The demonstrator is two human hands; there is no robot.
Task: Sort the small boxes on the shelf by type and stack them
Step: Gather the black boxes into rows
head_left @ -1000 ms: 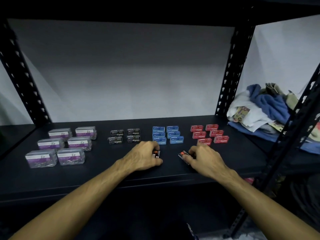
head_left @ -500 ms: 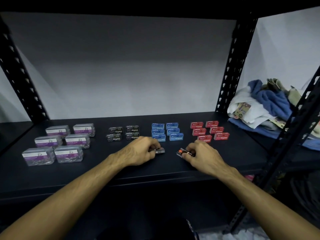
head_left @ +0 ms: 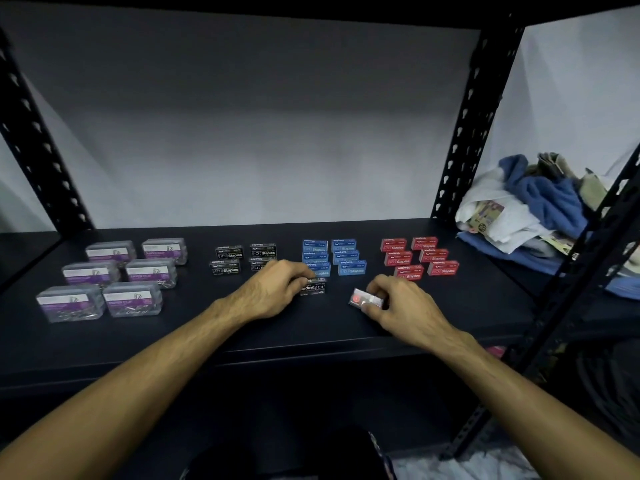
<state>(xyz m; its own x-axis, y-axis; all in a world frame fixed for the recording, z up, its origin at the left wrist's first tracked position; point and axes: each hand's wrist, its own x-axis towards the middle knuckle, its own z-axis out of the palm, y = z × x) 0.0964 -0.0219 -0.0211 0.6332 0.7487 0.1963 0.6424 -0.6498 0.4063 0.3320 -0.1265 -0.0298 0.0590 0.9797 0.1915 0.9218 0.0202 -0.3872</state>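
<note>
On the shelf (head_left: 173, 341), the left hand (head_left: 273, 289) has its fingers curled on a black staples box (head_left: 313, 287) just in front of the blue boxes (head_left: 332, 258). To the right of that group, the right hand (head_left: 401, 303) pinches a blurred box (head_left: 367, 299).

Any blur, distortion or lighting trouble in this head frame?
Head view: dim overall, brightest on the back wall; wide-angle bending tilts the shelf uprights; the box in the right hand is motion-smeared, while print on the black staple box at the left hand stays readable.
</note>
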